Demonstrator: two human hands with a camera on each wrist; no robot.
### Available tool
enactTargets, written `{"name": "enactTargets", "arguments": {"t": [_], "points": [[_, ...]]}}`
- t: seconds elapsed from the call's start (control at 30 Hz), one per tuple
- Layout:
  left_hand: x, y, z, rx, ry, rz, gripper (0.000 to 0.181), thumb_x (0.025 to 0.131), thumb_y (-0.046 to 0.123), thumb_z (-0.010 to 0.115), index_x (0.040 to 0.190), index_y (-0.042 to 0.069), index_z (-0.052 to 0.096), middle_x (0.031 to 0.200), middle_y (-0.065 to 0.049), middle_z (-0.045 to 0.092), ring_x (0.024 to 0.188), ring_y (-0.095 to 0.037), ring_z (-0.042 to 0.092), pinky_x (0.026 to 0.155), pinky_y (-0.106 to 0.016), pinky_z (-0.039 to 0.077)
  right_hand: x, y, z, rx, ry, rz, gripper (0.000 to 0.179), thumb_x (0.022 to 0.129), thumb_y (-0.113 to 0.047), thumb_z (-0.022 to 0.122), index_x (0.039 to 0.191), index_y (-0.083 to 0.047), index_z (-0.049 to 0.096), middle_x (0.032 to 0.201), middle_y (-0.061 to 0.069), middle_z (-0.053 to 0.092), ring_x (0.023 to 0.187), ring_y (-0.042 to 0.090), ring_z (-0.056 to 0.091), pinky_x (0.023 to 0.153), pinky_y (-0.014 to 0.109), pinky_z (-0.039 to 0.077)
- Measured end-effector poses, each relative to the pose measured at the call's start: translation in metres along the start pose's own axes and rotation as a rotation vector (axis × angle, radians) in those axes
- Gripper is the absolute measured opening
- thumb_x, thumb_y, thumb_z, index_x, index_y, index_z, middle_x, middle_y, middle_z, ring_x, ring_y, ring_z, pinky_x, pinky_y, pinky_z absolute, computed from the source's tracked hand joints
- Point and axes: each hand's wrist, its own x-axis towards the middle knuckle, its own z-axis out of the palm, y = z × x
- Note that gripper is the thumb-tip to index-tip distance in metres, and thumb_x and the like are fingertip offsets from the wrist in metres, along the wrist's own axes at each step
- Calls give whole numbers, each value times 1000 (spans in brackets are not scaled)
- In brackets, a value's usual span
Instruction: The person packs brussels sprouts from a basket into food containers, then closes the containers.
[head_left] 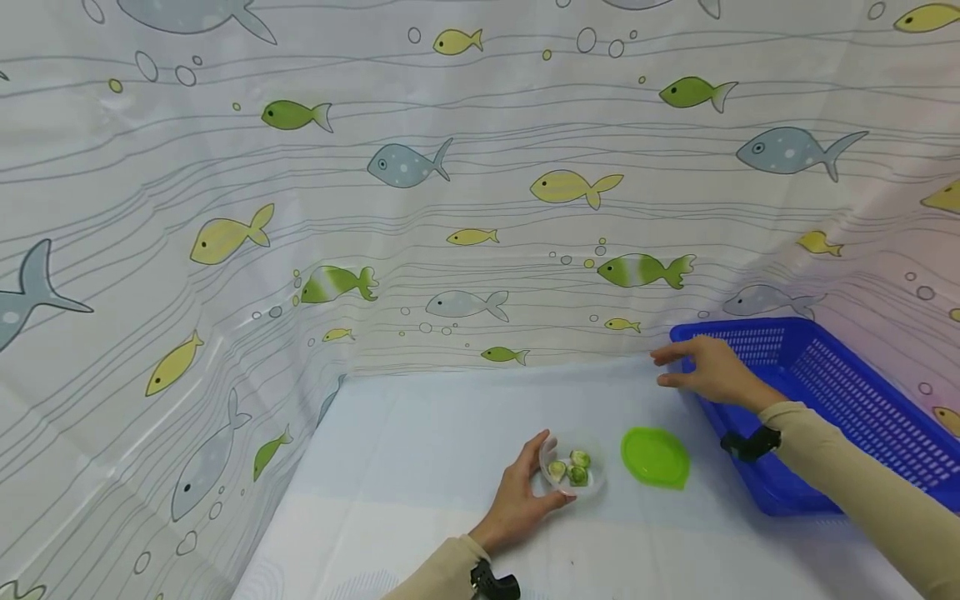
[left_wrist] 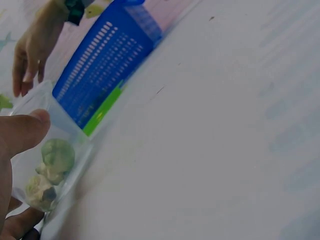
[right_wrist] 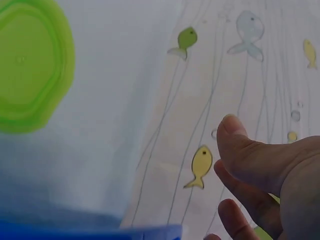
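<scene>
My left hand [head_left: 520,495] holds a clear plastic container [head_left: 597,482], thumb on the near side and fingers around the far left side. Brussels sprouts [head_left: 578,475] lie inside it, some looking cut; the left wrist view shows the sprouts [left_wrist: 58,155] through the clear wall. To the right of the container, a bright green lid [head_left: 655,457] lies flat on the table. My right hand [head_left: 712,372] hovers over the left rim of a blue basket [head_left: 832,400], fingers and thumb apart with nothing between them.
The blue basket has perforated walls and stands at the right of the white-covered table [head_left: 420,442]. Behind and beside the table hangs a fish-patterned sheet [head_left: 465,125]. Each wrist wears a dark strapped device [head_left: 750,443].
</scene>
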Motion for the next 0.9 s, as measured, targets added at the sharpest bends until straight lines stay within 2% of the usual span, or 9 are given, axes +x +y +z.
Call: {"name": "enactTargets", "arguments": {"t": [0.2, 0.43, 0.6, 0.73, 0.9], "points": [[-2, -2, 0, 0, 5, -5, 96, 86, 18, 88, 162, 0, 33, 160, -21, 51, 147, -37, 53, 124, -42, 42, -4, 37, -17, 0, 4, 59, 56, 95, -27, 82, 141, 0, 67, 131, 23, 73, 128, 51, 62, 104, 71, 49], [-2, 1, 1, 1, -7, -17, 96, 87, 20, 87, 163, 2, 32, 161, -20, 50, 148, -34, 52, 124, -41, 42, -10, 79, -26, -27, -5, 115, 66, 98, -26, 79, 151, 4, 54, 138, 29, 67, 133, 58, 53, 106, 77, 42], [-1, 2, 0, -4, -4, -19, 96, 86, 19, 88, 163, 2, 33, 161, -20, 51, 147, -34, 53, 124, -42, 42, -14, 105, -24, -57, -45, 142, 66, 97, -16, 77, 151, 8, 50, 141, 34, 62, 134, 63, 48, 107, 78, 39], [-1, 1, 0, -16, 3, -16, 95, 86, 18, 88, 163, 2, 34, 161, -18, 52, 147, -35, 53, 123, -46, 43, -18, 119, -19, -41, -92, 159, 63, 95, -8, 75, 150, 11, 49, 144, 37, 57, 136, 64, 45, 110, 78, 38], [-1, 1, 0, -15, 4, -8, 95, 85, 17, 89, 162, 2, 35, 160, -17, 52, 146, -36, 54, 123, -47, 43, -23, 132, -16, -60, -127, 157, 61, 92, -8, 79, 143, 13, 55, 141, 40, 58, 132, 65, 49, 106, 76, 42]]}}
